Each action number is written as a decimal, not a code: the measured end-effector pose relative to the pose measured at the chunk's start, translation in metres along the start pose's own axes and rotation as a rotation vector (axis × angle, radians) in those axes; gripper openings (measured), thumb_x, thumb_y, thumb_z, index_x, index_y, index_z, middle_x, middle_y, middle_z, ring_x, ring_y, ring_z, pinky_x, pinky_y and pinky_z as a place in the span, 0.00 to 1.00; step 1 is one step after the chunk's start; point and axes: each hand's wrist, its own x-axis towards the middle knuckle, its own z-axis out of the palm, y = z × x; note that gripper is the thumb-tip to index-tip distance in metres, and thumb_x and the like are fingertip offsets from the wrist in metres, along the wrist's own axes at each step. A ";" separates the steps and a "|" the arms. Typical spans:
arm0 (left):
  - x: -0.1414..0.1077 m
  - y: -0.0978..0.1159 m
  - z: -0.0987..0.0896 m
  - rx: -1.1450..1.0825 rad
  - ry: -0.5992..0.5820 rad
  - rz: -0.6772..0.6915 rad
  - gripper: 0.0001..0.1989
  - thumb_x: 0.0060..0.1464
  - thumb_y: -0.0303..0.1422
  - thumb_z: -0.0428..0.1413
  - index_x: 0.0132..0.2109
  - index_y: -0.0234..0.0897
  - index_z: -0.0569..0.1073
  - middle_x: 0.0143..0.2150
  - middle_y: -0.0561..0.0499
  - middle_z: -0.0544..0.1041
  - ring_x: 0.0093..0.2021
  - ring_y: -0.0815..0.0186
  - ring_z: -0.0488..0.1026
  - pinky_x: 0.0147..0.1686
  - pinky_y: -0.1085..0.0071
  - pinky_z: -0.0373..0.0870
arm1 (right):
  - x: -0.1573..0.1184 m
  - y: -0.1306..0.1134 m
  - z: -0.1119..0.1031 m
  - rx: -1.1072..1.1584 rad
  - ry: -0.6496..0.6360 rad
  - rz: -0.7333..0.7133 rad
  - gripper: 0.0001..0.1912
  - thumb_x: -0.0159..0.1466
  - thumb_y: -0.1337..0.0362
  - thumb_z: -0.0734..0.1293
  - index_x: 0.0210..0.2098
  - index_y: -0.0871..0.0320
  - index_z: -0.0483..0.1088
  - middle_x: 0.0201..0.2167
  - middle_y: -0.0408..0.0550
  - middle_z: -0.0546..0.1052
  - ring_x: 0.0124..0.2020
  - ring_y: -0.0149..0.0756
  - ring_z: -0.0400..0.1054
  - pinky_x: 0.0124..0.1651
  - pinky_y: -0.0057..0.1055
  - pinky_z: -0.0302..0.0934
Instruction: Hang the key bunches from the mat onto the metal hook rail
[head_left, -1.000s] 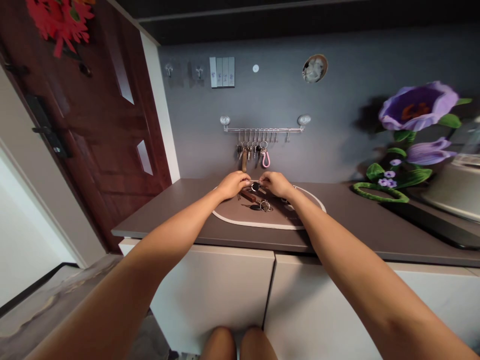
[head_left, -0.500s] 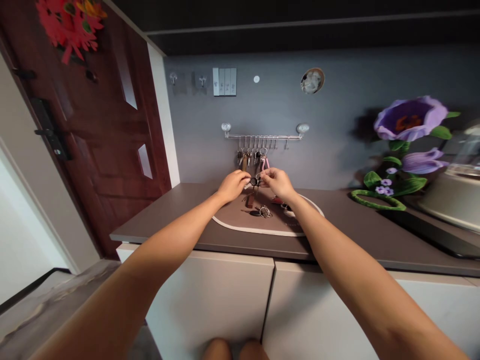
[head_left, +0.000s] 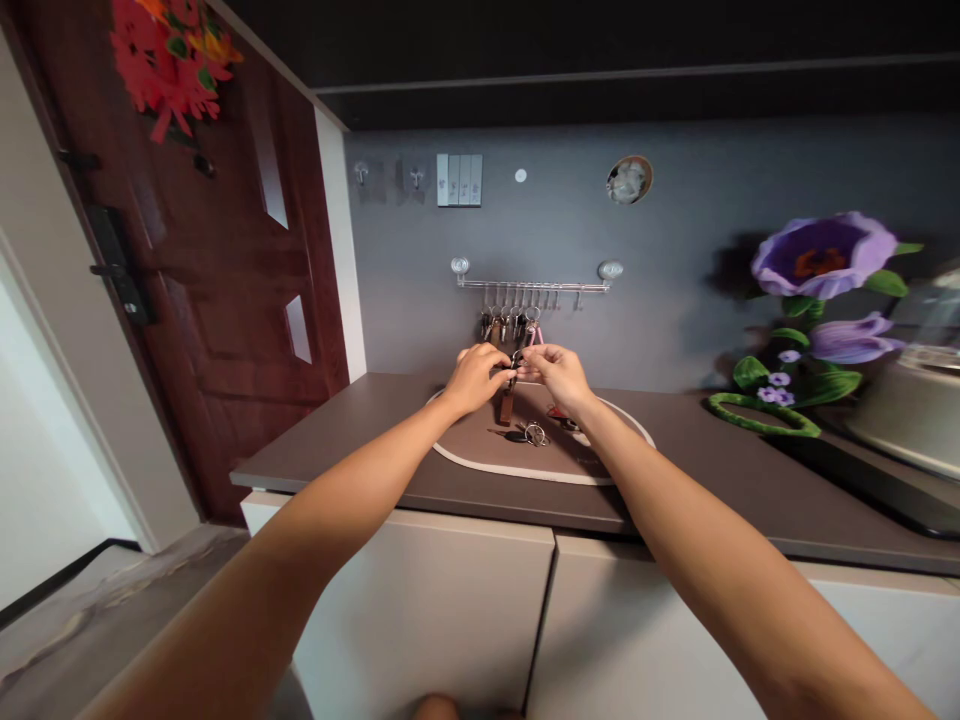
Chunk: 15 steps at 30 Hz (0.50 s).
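My left hand [head_left: 474,378] and my right hand [head_left: 556,375] meet above an oval brown mat [head_left: 480,452] with a pale rim. Between their pinched fingertips is a key ring [head_left: 516,358], from which a brown tag [head_left: 507,406] hangs. Fingers partly cover the ring. On the mat below lie a dark key with a round metal ring [head_left: 535,434] and a red item [head_left: 556,412], partly behind my right wrist. Behind my hands, several keys [head_left: 504,326] hang from the hooks of a clear rail [head_left: 532,286] on the wall.
Purple artificial flowers [head_left: 823,258] and a pale domed object [head_left: 911,395] stand at the right of the counter [head_left: 315,430]. A switch panel [head_left: 460,180] and small hooks [head_left: 416,177] are on the wall. A dark red door [head_left: 217,280] is at the left.
My hands have drawn closer together around the key ring, and the fingers of both now cover more of it. The whole view has shifted slightly, with the scene lower and further right.
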 end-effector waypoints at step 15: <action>0.003 0.000 -0.003 0.012 0.034 -0.105 0.06 0.54 0.31 0.48 0.35 0.39 0.69 0.39 0.51 0.71 0.44 0.65 0.62 0.43 0.68 0.54 | -0.003 -0.008 0.001 0.101 -0.019 0.071 0.04 0.52 0.67 0.67 0.26 0.62 0.68 0.19 0.42 0.70 0.20 0.25 0.66 0.31 0.27 0.66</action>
